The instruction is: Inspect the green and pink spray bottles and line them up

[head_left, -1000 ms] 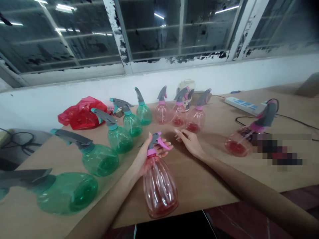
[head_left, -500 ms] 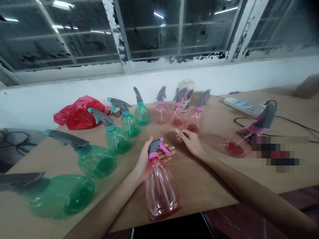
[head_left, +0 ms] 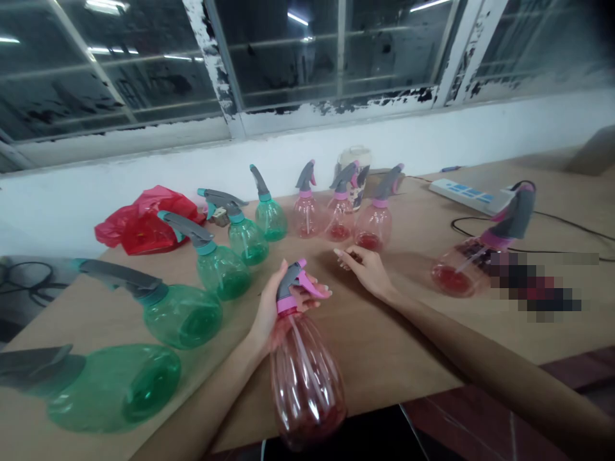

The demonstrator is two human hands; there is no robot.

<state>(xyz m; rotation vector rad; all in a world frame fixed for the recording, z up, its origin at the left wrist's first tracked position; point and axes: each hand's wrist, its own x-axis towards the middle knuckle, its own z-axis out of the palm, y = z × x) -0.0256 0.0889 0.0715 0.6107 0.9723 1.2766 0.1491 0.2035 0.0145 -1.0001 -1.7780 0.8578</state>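
Observation:
My left hand [head_left: 271, 304] is wrapped behind the neck of a pink spray bottle [head_left: 307, 378] with a grey head and pink trigger. The bottle leans with its base toward me at the table's front edge, and no liquid can be made out in it. My right hand [head_left: 368, 272] rests on the table with loosely bent fingers and nothing visible in them. It is nearest to a pink spray bottle [head_left: 375, 224] that stands just behind it with red liquid at the bottom. Two more pink bottles, one being a spray bottle [head_left: 339, 221], stand beside that one.
Several green spray bottles [head_left: 223, 272] curve along the left. At right stands another pink spray bottle [head_left: 459, 269], near a power strip [head_left: 473, 195] and black cable. A red plastic bag [head_left: 148, 218] and a patterned cup [head_left: 358, 166] lie toward the wall [head_left: 168, 163].
The held spray bottle has shifted slightly left and toward me together with my left hand, its head tilting a little. My right hand stays in about the same place.

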